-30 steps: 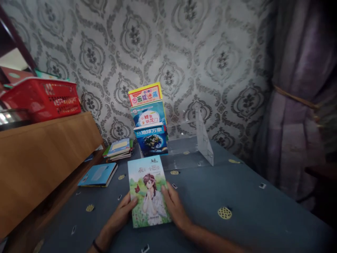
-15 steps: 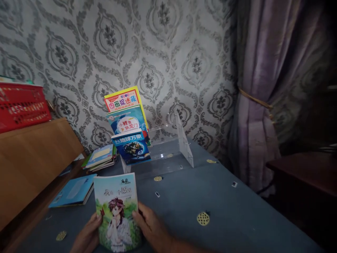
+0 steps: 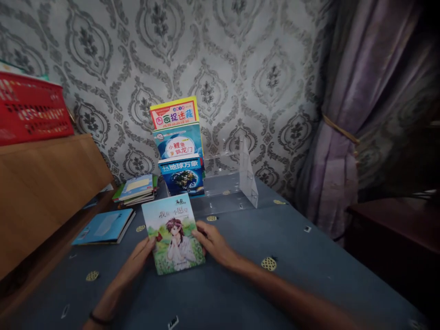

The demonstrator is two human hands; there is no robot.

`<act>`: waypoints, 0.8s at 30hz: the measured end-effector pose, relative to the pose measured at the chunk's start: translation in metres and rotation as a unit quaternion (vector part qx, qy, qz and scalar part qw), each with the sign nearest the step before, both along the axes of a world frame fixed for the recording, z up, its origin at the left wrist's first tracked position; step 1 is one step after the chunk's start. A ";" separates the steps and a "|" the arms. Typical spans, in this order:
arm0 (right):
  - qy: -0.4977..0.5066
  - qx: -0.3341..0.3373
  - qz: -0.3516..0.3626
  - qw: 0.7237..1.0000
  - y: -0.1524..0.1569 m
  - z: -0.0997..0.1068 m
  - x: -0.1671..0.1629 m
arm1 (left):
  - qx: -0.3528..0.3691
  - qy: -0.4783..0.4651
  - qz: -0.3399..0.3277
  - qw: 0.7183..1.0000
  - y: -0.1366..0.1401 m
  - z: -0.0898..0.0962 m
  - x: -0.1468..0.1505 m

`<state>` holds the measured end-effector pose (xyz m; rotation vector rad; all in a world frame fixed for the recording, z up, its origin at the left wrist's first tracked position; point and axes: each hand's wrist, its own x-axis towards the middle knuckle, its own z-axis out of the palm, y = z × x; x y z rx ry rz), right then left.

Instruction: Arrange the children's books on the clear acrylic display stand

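Note:
Between my two hands is a book point(image 3: 175, 243) with a pale blue and green cover showing a drawn figure with clasped hands. My left hand point(image 3: 142, 252) grips its left edge, and my right hand point(image 3: 209, 238) grips the right edge; both thumbs lie on the front. The book is tilted, its top edge just in front of a clear acrylic stepped rack point(image 3: 249, 176). On the rack's left side stand three books in tiers: a dark blue one with a globe point(image 3: 184, 179), a teal one point(image 3: 177, 142) behind it, and a yellow-edged one point(image 3: 174, 114) at the back.
Left of the rack lies a stack of books point(image 3: 135, 190), with a light blue book point(image 3: 105, 227) nearer me. A red basket point(image 3: 32, 110) sits on a wooden cabinet point(image 3: 51, 188) at left. The patterned tablecloth point(image 3: 292, 293) covers the table; a purple curtain point(image 3: 338, 169) hangs right.
Both hands have carried the book forward toward the rack, and its top now leans to the left. More of both forearms shows. The camera view has shifted somewhat.

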<state>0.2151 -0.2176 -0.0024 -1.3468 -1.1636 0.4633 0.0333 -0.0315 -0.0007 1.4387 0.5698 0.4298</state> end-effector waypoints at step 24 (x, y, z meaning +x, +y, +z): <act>-0.220 0.153 -0.157 0.950 0.038 0.112 0.113 | 0.580 -0.194 0.179 0.771 0.017 0.116 0.122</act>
